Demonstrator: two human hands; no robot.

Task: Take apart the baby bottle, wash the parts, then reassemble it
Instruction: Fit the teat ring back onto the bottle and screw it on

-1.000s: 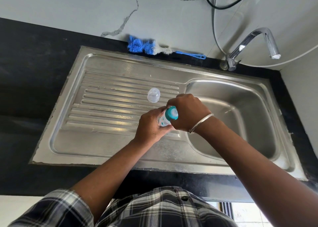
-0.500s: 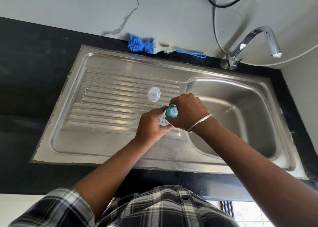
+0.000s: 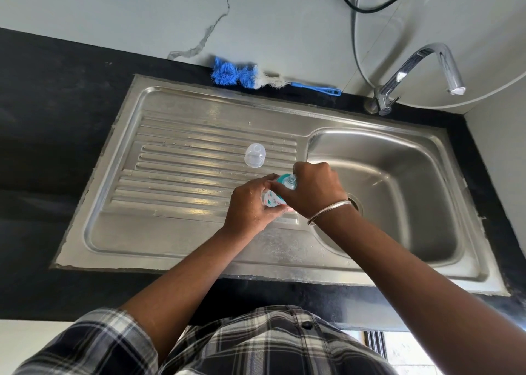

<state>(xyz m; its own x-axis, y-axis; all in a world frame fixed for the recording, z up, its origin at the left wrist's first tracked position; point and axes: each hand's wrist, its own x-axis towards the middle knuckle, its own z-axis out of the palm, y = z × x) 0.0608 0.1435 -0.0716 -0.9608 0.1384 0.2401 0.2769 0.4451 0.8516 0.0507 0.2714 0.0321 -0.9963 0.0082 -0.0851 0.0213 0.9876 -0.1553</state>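
A: Since a second ago, right hand [image 3: 314, 188] has rolled off the teal collar [image 3: 283, 181]; nipple [image 3: 291, 179] now exposed.

B: Grips?

A: Left hand [image 3: 252, 204] clenched round the bottle [image 3: 271, 199]; right fingers curled on the collar. Both held over the drainboard [image 3: 182, 175], just beside the basin [image 3: 398, 181].

B: Farther out?

A: Clear cap [image 3: 255, 155] on the ribs. Blue brush [image 3: 256, 77] behind the sink, against the wall; tap [image 3: 421, 70] at right.
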